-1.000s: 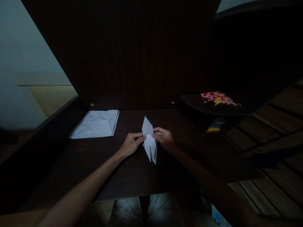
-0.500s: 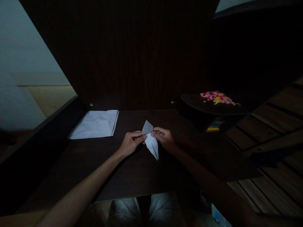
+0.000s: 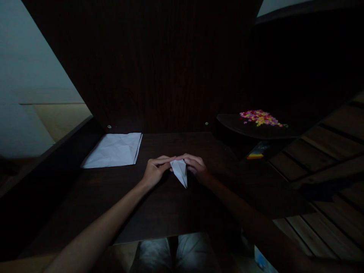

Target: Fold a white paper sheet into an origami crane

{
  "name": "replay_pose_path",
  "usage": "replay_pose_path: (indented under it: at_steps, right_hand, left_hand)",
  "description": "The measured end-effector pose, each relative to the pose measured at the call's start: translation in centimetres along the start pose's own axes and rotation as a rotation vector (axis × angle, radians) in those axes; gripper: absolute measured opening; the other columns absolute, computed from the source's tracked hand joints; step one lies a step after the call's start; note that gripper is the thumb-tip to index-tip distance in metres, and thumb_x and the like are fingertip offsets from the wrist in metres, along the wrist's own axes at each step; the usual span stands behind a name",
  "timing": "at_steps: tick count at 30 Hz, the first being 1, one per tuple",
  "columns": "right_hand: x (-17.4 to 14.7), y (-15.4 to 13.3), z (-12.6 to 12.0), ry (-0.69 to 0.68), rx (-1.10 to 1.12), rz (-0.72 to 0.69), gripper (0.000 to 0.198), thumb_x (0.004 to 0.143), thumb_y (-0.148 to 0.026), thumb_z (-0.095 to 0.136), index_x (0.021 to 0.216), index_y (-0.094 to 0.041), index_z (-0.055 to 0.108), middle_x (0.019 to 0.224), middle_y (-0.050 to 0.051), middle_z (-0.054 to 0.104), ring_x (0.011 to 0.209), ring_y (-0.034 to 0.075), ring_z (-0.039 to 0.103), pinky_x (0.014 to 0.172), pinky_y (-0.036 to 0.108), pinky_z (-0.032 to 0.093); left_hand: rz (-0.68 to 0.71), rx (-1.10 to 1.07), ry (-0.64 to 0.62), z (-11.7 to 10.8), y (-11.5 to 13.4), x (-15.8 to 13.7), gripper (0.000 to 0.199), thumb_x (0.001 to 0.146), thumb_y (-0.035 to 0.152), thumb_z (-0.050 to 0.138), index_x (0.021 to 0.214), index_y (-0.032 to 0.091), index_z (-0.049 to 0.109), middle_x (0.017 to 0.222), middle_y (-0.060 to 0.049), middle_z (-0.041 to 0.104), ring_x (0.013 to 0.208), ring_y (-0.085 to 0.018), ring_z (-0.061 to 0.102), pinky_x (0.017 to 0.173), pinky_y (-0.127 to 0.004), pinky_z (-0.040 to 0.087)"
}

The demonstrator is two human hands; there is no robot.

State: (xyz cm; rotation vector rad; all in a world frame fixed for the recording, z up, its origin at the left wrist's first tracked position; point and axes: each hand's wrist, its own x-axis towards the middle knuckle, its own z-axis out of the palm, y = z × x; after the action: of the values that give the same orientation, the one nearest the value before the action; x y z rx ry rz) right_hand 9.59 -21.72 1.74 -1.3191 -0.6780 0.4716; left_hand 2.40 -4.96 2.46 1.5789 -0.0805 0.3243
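A small folded piece of white paper (image 3: 180, 173) is held between my two hands, above the middle of the dark desk. It narrows to a point toward me, and its top edge lies under my fingers. My left hand (image 3: 156, 168) pinches the upper left of the paper. On the other side, my right hand (image 3: 196, 167) grips the upper right, its index finger laid along the top edge. The fingertips of both hands meet there and hide part of the paper.
Creased white sheets (image 3: 113, 149) lie at the desk's left, near a raised side panel (image 3: 62, 146). On a rounded shelf (image 3: 233, 123) at the right sits a heap of small pink, red and yellow pieces (image 3: 261, 117). A dark panel (image 3: 159, 76) rises behind the desk (image 3: 153, 216).
The paper's upper tip, which pointed away from me, is folded down out of sight. My fingers have come together across the top edge, and the paper looks shorter.
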Motion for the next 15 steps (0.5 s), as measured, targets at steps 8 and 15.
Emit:
replay_pose_path:
  at_steps: [8,15]
  right_hand:
    - [0.5,0.8,0.2,0.037,0.042,0.043,0.058,0.068,-0.025,0.069,0.121,-0.025,0.045,0.092,0.002,0.063,0.077,0.017,0.064,0.073,0.032,0.05]
    - [0.5,1.3,0.2,0.065,0.009,0.017,0.055,0.07,-0.027,0.068,0.119,-0.023,0.043,0.089,0.003,0.063,0.07,0.015,0.063,0.055,0.023,0.048]
  left_hand:
    - [0.024,0.038,0.107,-0.2,-0.2,0.0,0.022,0.071,0.024,0.066,0.091,0.018,0.074,0.084,-0.006,0.069,0.075,-0.018,0.062,0.069,-0.029,0.049]
    - [-0.094,0.056,0.145,0.1,0.4,-0.2,0.037,0.069,0.03,0.068,0.102,0.013,0.07,0.086,-0.007,0.071,0.072,-0.018,0.063,0.068,-0.029,0.049]
